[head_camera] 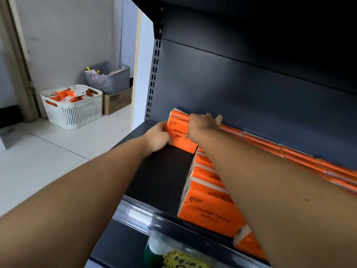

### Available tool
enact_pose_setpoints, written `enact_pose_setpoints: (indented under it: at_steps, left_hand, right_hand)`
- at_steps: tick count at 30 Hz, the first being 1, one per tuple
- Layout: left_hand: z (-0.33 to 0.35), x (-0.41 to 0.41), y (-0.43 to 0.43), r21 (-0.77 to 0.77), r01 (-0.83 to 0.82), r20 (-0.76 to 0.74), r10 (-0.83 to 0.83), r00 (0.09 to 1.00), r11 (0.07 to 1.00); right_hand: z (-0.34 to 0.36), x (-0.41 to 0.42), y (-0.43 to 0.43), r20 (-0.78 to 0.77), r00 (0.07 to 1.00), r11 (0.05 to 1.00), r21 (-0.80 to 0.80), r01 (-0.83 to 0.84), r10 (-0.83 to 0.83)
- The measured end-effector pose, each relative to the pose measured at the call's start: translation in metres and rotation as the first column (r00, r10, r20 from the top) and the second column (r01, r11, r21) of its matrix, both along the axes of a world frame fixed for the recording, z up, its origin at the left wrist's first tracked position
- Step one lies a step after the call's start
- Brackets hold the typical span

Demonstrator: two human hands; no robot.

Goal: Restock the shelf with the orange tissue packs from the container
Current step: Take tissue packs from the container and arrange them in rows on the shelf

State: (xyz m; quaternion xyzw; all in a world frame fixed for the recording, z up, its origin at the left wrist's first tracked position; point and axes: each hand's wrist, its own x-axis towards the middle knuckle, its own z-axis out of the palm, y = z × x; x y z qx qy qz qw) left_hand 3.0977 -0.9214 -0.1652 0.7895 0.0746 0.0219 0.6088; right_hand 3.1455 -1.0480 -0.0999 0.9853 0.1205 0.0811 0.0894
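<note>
The pack (178, 135) stands upright at the back of the shelf (160, 171), near its 9 o'clock end and at the centre of the view, and both hands are on it. The left hand (160, 135) grips its 9 o'clock edge, fingers curled round the lower corner. The right hand (202, 126) lies over its top, fingers (217, 119) fairly straight and slightly spread, reaching toward the back panel (251, 89). Whether their tips hook down behind the pack I cannot tell.

From the pack's 3 o'clock side the back row (289, 151) runs along the panel toward 4 o'clock. The side row (208, 206) runs from just below the pack toward the shelf's front lip at 6 o'clock. The basket (73, 113), with more orange packs in it, sits on the floor well apart at 9 o'clock, with a grey basket (108, 80) on a box (117, 100) behind it.

My judgement is that the pack is being squared into its place, and several things could go wrong:

- Bare shelf lies in front of the pack toward 7 o'clock. Let go while leaning, the pack could tip forward into that gap.
- The right forearm passes directly over the side row. Drawn back low, it could drag a pack askew or nudge the front ones over the lip.
- The packs look soft. A hard squeeze at the corner could crumple the wrapper.
- Uneven pressure from the two hands could leave the pack twisted out of line with the back row.
</note>
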Motion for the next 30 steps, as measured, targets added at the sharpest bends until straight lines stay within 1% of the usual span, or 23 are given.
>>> enact_pose_setpoints:
  at_steps: [3,5,7,9,11,13,16,17,19,22,25,27,28,30]
  left_hand:
    - [0.003,0.014,0.004,-0.019,-0.014,-0.015,0.013,1.000,1.000]
    - [0.005,0.019,-0.001,-0.029,-0.019,-0.030,0.018,0.999,0.999]
    - [0.002,0.025,-0.004,-0.007,0.027,-0.016,-0.027,1.000,1.000]
    - [-0.004,0.034,-0.006,0.028,0.043,0.000,-0.043,0.999,0.999]
    - [-0.008,0.039,-0.006,0.034,0.033,-0.007,-0.032,0.999,0.999]
    - [-0.013,0.041,-0.005,0.013,0.029,0.000,-0.029,1.000,0.999]
    - [-0.024,0.043,-0.002,0.002,0.011,0.035,-0.011,0.999,1.000]
    - [-0.026,0.044,0.000,0.010,-0.002,0.053,0.002,0.999,1.000]
    - [-0.024,0.040,-0.001,0.029,-0.009,0.071,0.007,0.997,1.000]
    - [-0.014,0.031,-0.006,0.086,0.040,0.043,-0.044,0.998,0.996]
    - [-0.004,0.023,-0.010,0.136,0.066,-0.035,-0.061,0.998,0.989]
    - [0.002,0.017,-0.017,0.195,0.051,-0.093,-0.034,0.995,0.980]
    - [0.004,0.014,-0.019,0.243,0.022,-0.112,0.006,0.994,0.970]
    - [0.004,0.006,-0.024,0.321,-0.022,-0.126,0.066,0.990,0.947]
  right_hand:
    - [0.007,0.004,-0.002,-0.038,0.998,0.997,-0.050,0.056,-0.058]
    - [0.010,0.008,-0.003,-0.047,0.996,0.997,-0.026,0.070,-0.071]
    - [0.009,0.011,-0.002,-0.046,0.999,0.998,0.049,0.032,-0.030]
    - [0.007,0.014,-0.002,-0.025,0.999,0.997,0.072,-0.028,0.030]
    - [0.007,0.016,-0.002,-0.041,0.999,0.997,0.079,-0.023,0.027]
    - [0.007,0.017,-0.002,-0.078,0.997,0.999,0.039,0.015,-0.012]
    - [0.008,0.016,-0.003,-0.097,0.995,0.996,-0.083,0.029,-0.037]
    - [0.007,0.017,-0.003,-0.109,0.993,0.995,-0.095,0.031,-0.041]
    - [0.007,0.014,-0.004,-0.142,0.989,0.997,-0.070,0.036,-0.046]
    - [0.008,0.012,-0.005,-0.131,0.991,1.000,-0.004,0.017,-0.018]
    - [0.009,0.011,-0.010,-0.089,0.996,0.998,0.057,0.013,-0.008]
    - [0.010,0.011,-0.012,-0.057,0.998,0.999,0.037,0.021,-0.018]
    - [0.010,0.011,-0.012,-0.045,0.999,1.000,0.017,0.021,-0.020]
    - [0.009,0.010,-0.012,-0.033,0.999,1.000,0.000,0.020,-0.020]
